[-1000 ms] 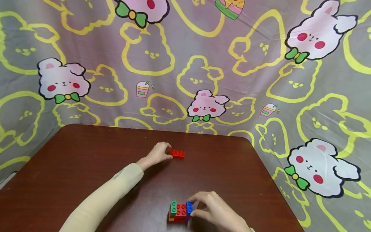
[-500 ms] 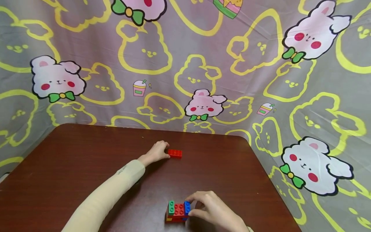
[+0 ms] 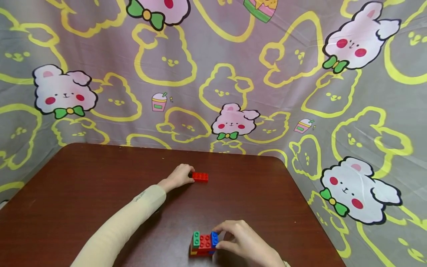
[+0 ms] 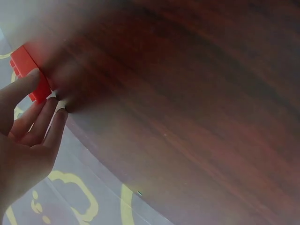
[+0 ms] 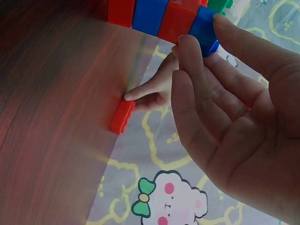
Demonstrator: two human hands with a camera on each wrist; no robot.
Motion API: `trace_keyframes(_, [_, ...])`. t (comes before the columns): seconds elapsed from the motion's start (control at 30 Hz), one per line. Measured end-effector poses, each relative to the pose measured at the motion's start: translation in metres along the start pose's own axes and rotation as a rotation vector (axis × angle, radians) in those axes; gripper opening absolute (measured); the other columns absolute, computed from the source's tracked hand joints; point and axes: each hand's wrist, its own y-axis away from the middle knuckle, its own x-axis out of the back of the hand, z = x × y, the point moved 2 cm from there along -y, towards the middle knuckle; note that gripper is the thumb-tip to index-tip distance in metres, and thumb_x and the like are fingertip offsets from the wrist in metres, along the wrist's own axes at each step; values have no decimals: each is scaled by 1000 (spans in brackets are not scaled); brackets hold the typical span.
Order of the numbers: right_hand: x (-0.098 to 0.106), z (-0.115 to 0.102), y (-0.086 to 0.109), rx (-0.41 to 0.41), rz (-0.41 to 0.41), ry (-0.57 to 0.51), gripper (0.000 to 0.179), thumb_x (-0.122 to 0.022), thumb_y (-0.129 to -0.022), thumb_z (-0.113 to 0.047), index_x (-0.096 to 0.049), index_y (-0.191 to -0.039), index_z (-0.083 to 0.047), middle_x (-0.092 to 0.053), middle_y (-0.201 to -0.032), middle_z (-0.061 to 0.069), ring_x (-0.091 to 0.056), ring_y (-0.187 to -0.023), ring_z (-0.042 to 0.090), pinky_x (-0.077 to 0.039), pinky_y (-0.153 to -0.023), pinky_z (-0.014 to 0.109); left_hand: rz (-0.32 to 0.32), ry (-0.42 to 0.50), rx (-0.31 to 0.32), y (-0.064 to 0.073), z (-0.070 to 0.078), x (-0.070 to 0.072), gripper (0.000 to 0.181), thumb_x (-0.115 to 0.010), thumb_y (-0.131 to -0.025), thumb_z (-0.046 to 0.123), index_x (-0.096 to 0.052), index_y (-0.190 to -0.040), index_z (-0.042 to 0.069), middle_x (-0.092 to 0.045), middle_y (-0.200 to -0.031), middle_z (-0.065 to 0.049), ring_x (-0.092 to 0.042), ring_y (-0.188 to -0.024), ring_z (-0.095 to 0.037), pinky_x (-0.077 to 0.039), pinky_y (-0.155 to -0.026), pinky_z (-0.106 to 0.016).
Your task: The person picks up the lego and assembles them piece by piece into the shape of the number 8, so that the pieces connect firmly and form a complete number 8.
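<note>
At the far middle of the table, my left hand (image 3: 180,175) pinches the left end of a long red toy brick (image 3: 201,177). In the left wrist view, the thumb lies on the red brick (image 4: 24,65) with fingers against its opposite side. Nearer to me stands a small stack of studded toy bricks (image 3: 205,241), red in the middle, with a green brick (image 3: 196,239) on its top left. My right hand (image 3: 247,239) pinches the blue brick (image 3: 215,239) at its top right between thumb and fingers. Lower layers show red, blue and yellow in parts.
The dark brown wooden table (image 3: 110,167) carries both the stack and the lone red brick. A grey curtain (image 3: 186,85) with cartoon rabbits hangs behind the table and along its right side.
The head view has turned slightly to the right, so everything sits a little further left in it. Both hands keep the same hold on their bricks.
</note>
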Motion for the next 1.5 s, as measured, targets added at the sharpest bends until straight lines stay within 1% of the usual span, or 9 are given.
trace_keyframes(0.13, [-1, 0, -1, -2, 5, -2, 28, -72, -91, -25, -70, -115, -11, -74, -106, -1, -61, -79, -8, -54, -72, 15, 18, 39, 20, 3, -1, 1, 32, -83, -78, 12, -72, -105, -3, -74, -102, -17, -69, -91, -27, -57, -83, -40])
trace_keyframes(0.37, [-3, 0, 1, 29, 25, 20, 28, -71, -91, -27, -71, -114, -11, -75, -105, -1, -61, -79, -8, -54, -71, 15, 49, 78, 23, 9, -2, 4, 32, -86, -74, 12, -74, -100, -1, -76, -92, -13, -69, -82, -22, -56, -77, -37])
trace_keyframes(0.57, [-2, 2, 2, 9, 23, 10, 28, -72, -90, -28, -71, -114, -12, -75, -105, -3, -60, -78, -8, -54, -71, 15, 58, 109, 30, 15, -1, 8, 32, -86, -74, 14, -74, -100, -1, -77, -90, -11, -71, -83, -21, -57, -78, -36])
trace_keyframes(0.8, [-2, 2, 1, 29, 24, 18, 29, -71, -91, -28, -71, -114, -10, -75, -105, -1, -61, -79, -8, -54, -71, 15, 61, 133, 30, 23, -1, 12, 32, -86, -75, 15, -74, -100, -1, -77, -90, -11, -71, -83, -21, -57, -78, -36])
trace_keyframes(0.93, [-2, 3, 1, 6, 15, 8, 30, -71, -91, -28, -71, -115, -10, -75, -105, -2, -60, -80, -8, -54, -72, 15, 69, 146, 26, 29, -2, 11, 32, -86, -75, 16, -74, -99, -1, -77, -90, -11, -71, -84, -22, -57, -77, -36])
trace_keyframes(1.03, [-2, 2, 2, 7, 15, 7, 31, -72, -90, -28, -71, -115, -9, -75, -105, -2, -60, -79, -8, -54, -72, 15, 80, 157, 16, 36, -2, 11, 32, -86, -75, 17, -74, -99, 0, -77, -90, -11, -72, -83, -21, -58, -77, -35])
trace_keyframes(1.13, [-1, 2, 2, 7, 12, -4, 32, -72, -90, -28, -71, -115, -8, -75, -105, -2, -61, -79, -8, -54, -72, 16, 91, 162, -10, 41, 2, 12, 31, -86, -75, 18, -74, -98, 0, -77, -90, -10, -72, -81, -19, -58, -75, -34])
trace_keyframes(1.4, [0, 4, 1, -5, 11, -20, 32, -72, -90, -29, -71, -115, -9, -75, -105, -1, -60, -77, -8, -54, -71, 16, 118, 171, -56, 53, 7, 18, 30, -86, -74, 19, -74, -95, 1, -76, -86, -8, -71, -78, -16, -57, -72, -28])
trace_keyframes(1.5, [0, 4, 0, -1, 16, -13, 31, -72, -90, -29, -71, -115, -10, -75, -105, -1, -60, -77, -8, -54, -71, 16, 129, 197, -69, 59, 9, 21, 30, -86, -75, 20, -74, -95, 2, -76, -87, -7, -70, -78, -16, -56, -71, -27])
